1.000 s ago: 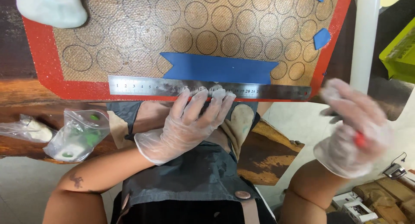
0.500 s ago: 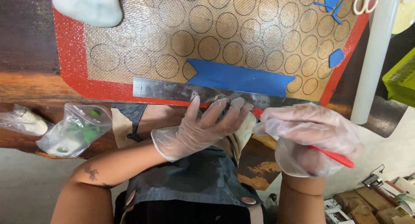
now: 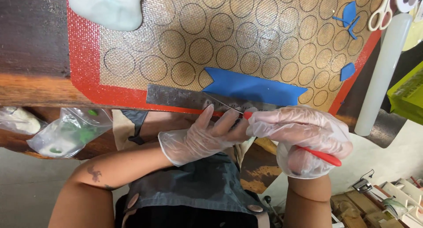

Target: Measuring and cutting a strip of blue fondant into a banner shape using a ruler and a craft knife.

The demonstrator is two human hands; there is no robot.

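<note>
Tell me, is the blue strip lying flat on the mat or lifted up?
Flat: the blue strip lies spread on the baking mat, beside the metal ruler.

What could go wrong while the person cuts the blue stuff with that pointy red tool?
The left hand presses the metal ruler with fingertips close to the thin blade of the red-handled tool in the right hand, so a slip might nick a glove. If the ruler shifts, the cut along the blue strip could go crooked.

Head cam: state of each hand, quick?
Left hand: open, gloved fingers pressing flat on the metal ruler.
Right hand: closed around the red-handled thin blade tool, tip at the ruler's edge.
</note>
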